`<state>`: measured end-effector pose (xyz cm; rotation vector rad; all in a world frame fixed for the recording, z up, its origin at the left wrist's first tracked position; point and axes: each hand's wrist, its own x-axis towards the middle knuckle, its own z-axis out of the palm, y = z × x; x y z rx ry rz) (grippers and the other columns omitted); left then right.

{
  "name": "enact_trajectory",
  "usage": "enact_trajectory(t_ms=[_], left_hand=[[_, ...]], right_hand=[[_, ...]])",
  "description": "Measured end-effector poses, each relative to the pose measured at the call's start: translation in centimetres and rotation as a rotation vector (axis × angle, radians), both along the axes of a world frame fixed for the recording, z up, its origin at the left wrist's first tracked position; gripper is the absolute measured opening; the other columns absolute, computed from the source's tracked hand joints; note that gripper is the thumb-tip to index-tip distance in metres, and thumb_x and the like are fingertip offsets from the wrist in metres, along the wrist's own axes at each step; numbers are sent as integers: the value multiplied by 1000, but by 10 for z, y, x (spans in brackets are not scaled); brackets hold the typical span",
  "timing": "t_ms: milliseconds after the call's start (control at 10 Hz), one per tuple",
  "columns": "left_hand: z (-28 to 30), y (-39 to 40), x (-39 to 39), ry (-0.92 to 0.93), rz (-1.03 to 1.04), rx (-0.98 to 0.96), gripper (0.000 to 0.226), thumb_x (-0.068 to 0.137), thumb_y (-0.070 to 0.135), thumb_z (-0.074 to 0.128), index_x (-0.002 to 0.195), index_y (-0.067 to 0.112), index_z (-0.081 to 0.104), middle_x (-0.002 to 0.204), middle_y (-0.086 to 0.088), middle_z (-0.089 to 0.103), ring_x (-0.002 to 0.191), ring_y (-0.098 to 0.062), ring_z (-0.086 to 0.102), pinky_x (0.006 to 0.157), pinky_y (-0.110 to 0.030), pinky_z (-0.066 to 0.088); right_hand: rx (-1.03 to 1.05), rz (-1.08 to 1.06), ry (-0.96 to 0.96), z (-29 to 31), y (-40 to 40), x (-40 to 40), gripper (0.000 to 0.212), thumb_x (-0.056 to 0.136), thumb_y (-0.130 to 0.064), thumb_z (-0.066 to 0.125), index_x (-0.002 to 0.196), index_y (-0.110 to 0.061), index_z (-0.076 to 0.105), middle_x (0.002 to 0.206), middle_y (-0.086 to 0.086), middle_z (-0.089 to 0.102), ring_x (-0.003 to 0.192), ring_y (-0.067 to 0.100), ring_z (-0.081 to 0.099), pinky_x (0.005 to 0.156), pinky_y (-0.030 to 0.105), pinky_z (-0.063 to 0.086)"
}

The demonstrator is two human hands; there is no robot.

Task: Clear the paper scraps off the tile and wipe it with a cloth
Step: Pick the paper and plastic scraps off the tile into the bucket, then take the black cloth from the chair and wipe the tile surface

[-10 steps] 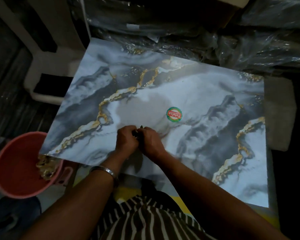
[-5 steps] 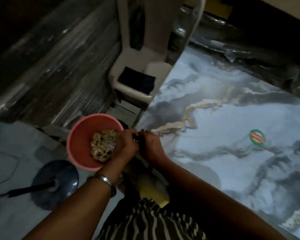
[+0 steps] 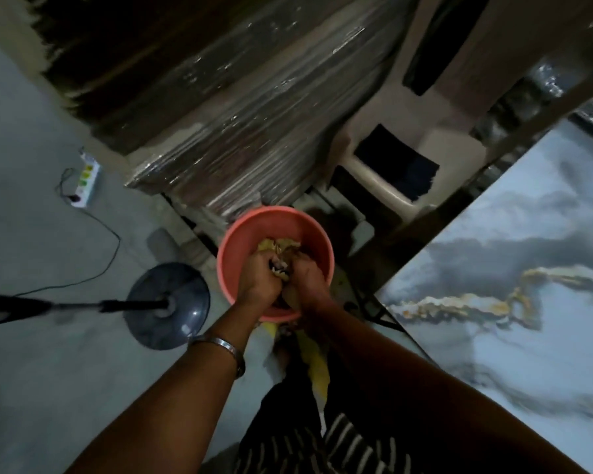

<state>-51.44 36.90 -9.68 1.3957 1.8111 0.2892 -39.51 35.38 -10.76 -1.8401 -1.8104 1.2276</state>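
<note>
both hands are now sitting over the pink bucket, off the tile. left hand and right hand are curling closed, pinching paper scraps between them.

salmon-pink bucket, grey-white marbled tile with gold veins, black-and-white striped garment.

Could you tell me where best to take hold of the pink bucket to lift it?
Probably the far rim of the pink bucket, reached from above: it stands upright and open, and both the left hand and right hand occupy the near side.
</note>
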Motion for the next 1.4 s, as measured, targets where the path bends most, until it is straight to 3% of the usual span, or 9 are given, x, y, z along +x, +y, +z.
enact_trajectory(t_ms=[100, 300, 400, 500, 600, 700, 900, 1200, 1400], left_hand=[[-41, 11, -8, 16, 22, -42, 19, 78, 10, 60, 87, 16, 75, 94, -7, 77, 90, -27, 71, 81, -40, 57], [-82, 16, -23, 59, 97, -146, 46, 86, 15, 77, 130, 6, 66, 131, -18, 68, 121, -35, 63, 101, -34, 47], [-68, 8, -20, 132, 162, -186, 74, 88, 10, 73, 153, 9, 38, 147, -21, 53, 133, -40, 53, 107, -38, 43], [-57, 10, -7, 185, 153, -199, 94, 83, 7, 75, 158, 11, 20, 151, -23, 45, 134, -43, 51, 106, -44, 44], [-33, 27, 20, 221, 135, -139, 107, 78, 10, 82, 160, 7, 14, 157, -25, 30, 136, -46, 44, 108, -47, 43], [-12, 53, 56, 233, 33, 9, 113, 74, 7, 84, 160, 6, 11, 164, -24, 13, 145, -47, 33, 111, -51, 44], [30, 117, 151, 363, -394, 320, 112, 82, 18, 80, 164, 11, 4, 172, -19, -3, 159, -38, -5, 126, -53, 17], [50, 212, 257, 528, -860, 595, 105, 93, 37, 65, 163, 10, -10, 172, -15, -11, 159, -32, -11, 129, -46, 4], [-3, 257, 268, 527, -963, 517, 105, 92, 34, 69, 164, 13, -4, 174, -10, -2, 160, -29, -5, 128, -43, 6]], right_hand=[[-37, 67, -12, -35, 17, -9, 61, 82, -30, 68, 140, -11, 61, 146, 23, 54, 133, 46, 55, 117, 50, 42], [-372, 286, -69, -126, 49, 7, 124, 69, -68, 63, 167, -26, -1, 172, 21, -7, 159, 44, 3, 130, 55, 11], [-518, 105, 41, -123, 55, 32, 69, 110, -31, 48, 166, -13, 14, 173, 15, 13, 159, 32, 16, 128, 43, 16], [-421, 129, 84, -33, 59, 61, 61, 110, -13, 47, 164, -9, 19, 170, 13, 23, 156, 31, 27, 125, 39, 27], [-202, 97, 73, -6, 52, 89, 86, 90, -24, 69, 160, 0, 24, 163, 23, 31, 151, 36, 35, 123, 35, 31], [-120, -20, 17, 2, 66, 134, 105, 88, -21, 76, 163, 2, 6, 171, 25, 7, 160, 37, 11, 130, 39, 16], [200, -138, -274, 43, 98, 213, 86, 100, -21, 48, 165, -5, -6, 173, 19, -10, 161, 36, -11, 131, 52, 1], [214, -265, -413, 49, 152, 291, 102, 95, -37, 61, 165, -2, -5, 173, 20, -7, 161, 36, -11, 131, 53, -2], [55, -289, -426, -3, 187, 307, 101, 91, -24, 65, 165, -2, 0, 173, 22, -1, 162, 36, 1, 131, 51, 8]])
